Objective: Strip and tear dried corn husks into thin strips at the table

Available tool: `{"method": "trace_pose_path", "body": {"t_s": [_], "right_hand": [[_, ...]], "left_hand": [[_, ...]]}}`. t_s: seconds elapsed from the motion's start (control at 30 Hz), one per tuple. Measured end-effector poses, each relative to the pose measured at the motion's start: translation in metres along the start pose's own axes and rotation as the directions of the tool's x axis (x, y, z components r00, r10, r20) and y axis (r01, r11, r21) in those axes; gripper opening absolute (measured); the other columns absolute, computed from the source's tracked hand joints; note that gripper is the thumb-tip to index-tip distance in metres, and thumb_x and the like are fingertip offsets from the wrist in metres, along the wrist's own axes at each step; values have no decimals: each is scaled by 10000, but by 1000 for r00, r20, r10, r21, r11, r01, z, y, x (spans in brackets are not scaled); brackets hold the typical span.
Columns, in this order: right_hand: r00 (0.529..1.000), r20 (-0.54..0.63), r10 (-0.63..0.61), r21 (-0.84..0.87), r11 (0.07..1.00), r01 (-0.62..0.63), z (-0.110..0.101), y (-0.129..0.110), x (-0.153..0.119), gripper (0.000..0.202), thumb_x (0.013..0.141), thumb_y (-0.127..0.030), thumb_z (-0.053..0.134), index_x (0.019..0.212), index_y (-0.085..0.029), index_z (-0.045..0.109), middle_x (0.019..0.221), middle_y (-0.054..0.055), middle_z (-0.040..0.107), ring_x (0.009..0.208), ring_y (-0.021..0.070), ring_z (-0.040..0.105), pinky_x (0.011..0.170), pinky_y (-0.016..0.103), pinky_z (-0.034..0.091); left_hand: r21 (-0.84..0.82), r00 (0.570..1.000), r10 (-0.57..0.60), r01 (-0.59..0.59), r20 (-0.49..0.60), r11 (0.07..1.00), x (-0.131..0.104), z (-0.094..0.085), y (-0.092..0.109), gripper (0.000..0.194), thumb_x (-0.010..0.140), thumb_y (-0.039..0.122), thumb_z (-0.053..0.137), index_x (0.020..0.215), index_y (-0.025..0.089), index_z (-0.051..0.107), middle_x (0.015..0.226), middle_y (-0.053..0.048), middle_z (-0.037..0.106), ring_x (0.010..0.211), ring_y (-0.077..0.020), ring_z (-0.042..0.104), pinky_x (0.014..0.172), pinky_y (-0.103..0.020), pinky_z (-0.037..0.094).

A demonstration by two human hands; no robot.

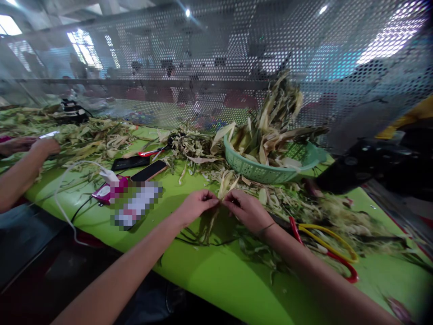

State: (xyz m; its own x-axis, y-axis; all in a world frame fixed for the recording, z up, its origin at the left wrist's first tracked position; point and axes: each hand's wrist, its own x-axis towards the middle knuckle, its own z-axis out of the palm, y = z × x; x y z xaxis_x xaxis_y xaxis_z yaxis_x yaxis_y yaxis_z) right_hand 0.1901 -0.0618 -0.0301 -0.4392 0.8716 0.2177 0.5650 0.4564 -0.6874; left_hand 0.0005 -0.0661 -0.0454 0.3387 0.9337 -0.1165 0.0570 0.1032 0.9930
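Close together over the green table (189,266), my left hand (199,205) and my right hand (248,210) pinch a small bundle of dried corn husk (225,183) between them. Pale strips of it fan upward above the fingertips, and thin brownish strands hang below toward the tabletop. Both hands have their fingers closed on it. By my right forearm lie scissors (324,243) with red and yellow handles, their blades partly hidden under husk scraps. Loose husk scraps (287,205) spread just beyond my right hand.
A green plastic basket (260,171) of dried husks stands behind my hands. Phones (149,171), a magenta power strip (110,192) and a white cable lie left. Another person's hands (45,146) work at far left amid husk piles. A perforated metal screen (203,58) rises behind.
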Motion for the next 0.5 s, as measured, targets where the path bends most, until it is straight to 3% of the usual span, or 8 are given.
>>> {"method": "trace_pose_path", "body": {"t_s": [0.1,0.2,0.37,0.5], "right_hand": [[991,59,117,282,951,-129,1,0,-1,120,806,-301,601,792,-202,533,671,-20,572,540,131,562,529,271,466],[987,76,141,461,873,-160,1,-2,-1,178,765,-310,647,853,-201,538,724,-12,581,606,136,573,548,273,500],[978,44,204,530,825,-196,5,-9,0,219,733,-342,683,817,-192,547,684,-16,546,579,123,524,475,240,465],[969,41,243,570,791,-223,9,-19,-1,250,708,-357,703,797,-187,543,691,-11,544,562,110,503,429,213,427]], "left_hand": [[-1,1000,-5,5,4,1000,0,-1,0,261,740,362,671,823,129,589,725,2,581,683,-114,522,700,-262,399],[-14,1000,15,-15,17,1000,0,-1,-1,197,729,282,668,817,123,592,733,-5,586,694,-116,531,715,-265,404],[126,998,69,-70,14,990,-1,5,2,120,681,130,633,793,128,589,726,0,594,687,-117,533,702,-260,404],[258,993,119,-117,6,959,-1,7,1,96,691,173,639,754,135,577,688,11,585,653,-120,512,642,-251,387]]}}
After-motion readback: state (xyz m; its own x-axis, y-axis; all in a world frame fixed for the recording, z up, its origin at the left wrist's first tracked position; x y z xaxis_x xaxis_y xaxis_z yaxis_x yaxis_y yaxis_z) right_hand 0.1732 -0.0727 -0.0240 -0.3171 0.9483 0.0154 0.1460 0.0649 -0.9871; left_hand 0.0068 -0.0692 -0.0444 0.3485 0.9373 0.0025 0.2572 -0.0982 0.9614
